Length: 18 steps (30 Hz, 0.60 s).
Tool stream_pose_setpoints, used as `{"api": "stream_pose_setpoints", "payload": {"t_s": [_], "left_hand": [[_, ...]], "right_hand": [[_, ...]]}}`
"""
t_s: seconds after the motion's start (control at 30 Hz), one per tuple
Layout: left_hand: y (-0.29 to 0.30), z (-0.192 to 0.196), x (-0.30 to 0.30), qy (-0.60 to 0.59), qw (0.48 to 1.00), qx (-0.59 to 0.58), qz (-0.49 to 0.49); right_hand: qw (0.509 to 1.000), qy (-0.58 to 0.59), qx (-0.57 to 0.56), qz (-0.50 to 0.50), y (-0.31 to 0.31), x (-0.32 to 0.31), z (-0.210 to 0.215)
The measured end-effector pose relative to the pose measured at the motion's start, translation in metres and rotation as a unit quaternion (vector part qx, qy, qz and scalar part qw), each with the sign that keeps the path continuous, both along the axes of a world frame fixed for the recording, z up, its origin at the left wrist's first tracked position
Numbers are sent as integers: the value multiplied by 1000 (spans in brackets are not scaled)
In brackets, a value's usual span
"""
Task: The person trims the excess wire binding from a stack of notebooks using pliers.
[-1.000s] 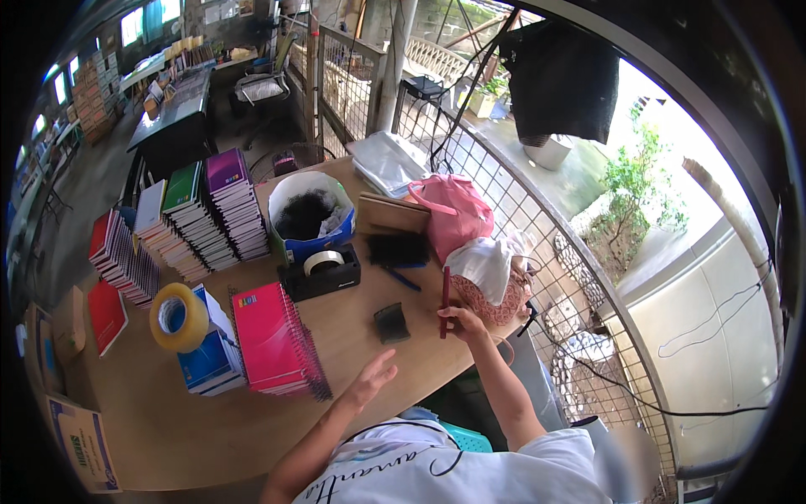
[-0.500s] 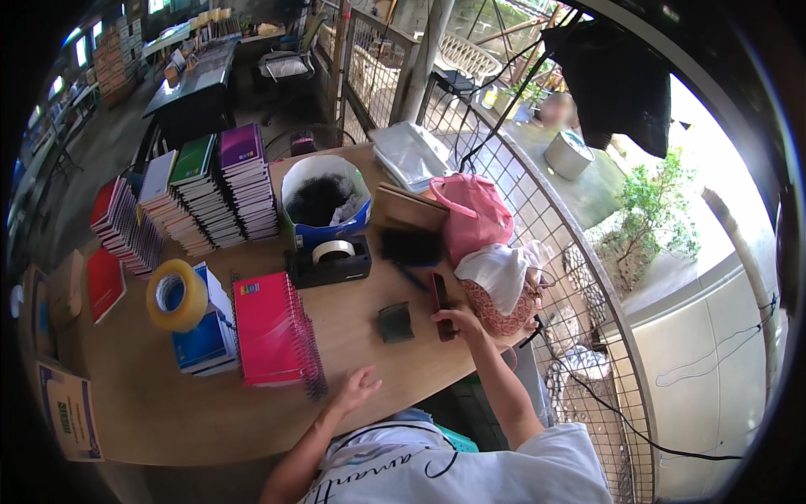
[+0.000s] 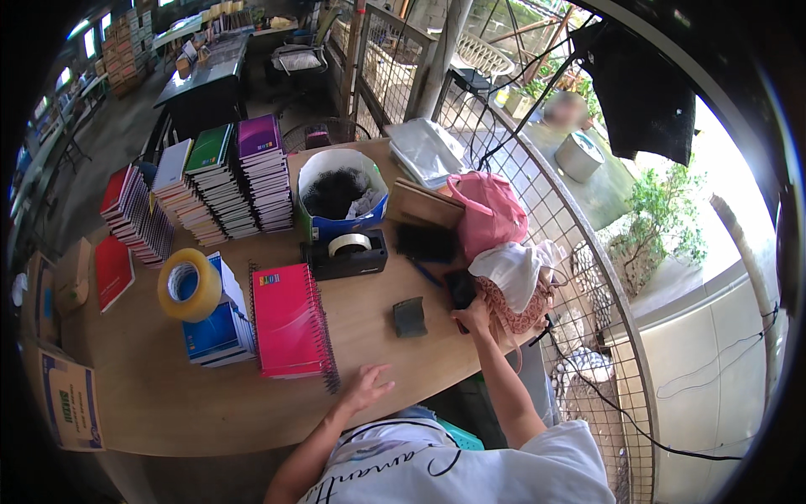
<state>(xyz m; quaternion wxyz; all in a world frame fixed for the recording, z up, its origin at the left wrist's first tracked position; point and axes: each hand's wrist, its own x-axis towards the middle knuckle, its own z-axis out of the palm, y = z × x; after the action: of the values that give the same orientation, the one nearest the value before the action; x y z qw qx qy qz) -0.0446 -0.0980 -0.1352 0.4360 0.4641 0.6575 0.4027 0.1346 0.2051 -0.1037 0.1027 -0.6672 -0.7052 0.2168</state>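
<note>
A dark phone (image 3: 459, 288) lies low at the table's right side, next to a patterned bag (image 3: 504, 307) with a white cloth (image 3: 509, 273) over it. My right hand (image 3: 473, 316) grips the phone's near end. My left hand (image 3: 367, 388) hovers at the front edge of the table, fingers apart and holding nothing. Closest to it is a pile of pink spiral notebooks (image 3: 290, 323). Between my two hands sits a small dark curved piece (image 3: 410, 317), of a kind I cannot make out.
Tall notebook stacks (image 3: 214, 185) line the table's back left. Wide tape (image 3: 190, 286) rests on blue boxes (image 3: 217, 332). A tape dispenser (image 3: 348, 254), a round bin (image 3: 340, 197), a pink bag (image 3: 491, 218) and plastic sleeves (image 3: 426, 151) stand behind. Wire mesh (image 3: 579, 227) borders the right.
My right hand has brought the phone down toward the tabletop beside the patterned bag; it was tilted up before. The left hand stays at the table edge, its fingers a bit more spread.
</note>
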Motion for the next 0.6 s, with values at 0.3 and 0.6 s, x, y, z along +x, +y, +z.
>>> {"api": "stream_pose_setpoints", "payload": {"t_s": [0.3,0.6], "left_hand": [[-9,-4,-1,44,996,61,-56],[-86,70,-38,-17,976,-31,-215]], "right_hand": [[996,28,67,-50,-20,-15,-2],[959,-64,277,-8,-44,-19,-16]]}}
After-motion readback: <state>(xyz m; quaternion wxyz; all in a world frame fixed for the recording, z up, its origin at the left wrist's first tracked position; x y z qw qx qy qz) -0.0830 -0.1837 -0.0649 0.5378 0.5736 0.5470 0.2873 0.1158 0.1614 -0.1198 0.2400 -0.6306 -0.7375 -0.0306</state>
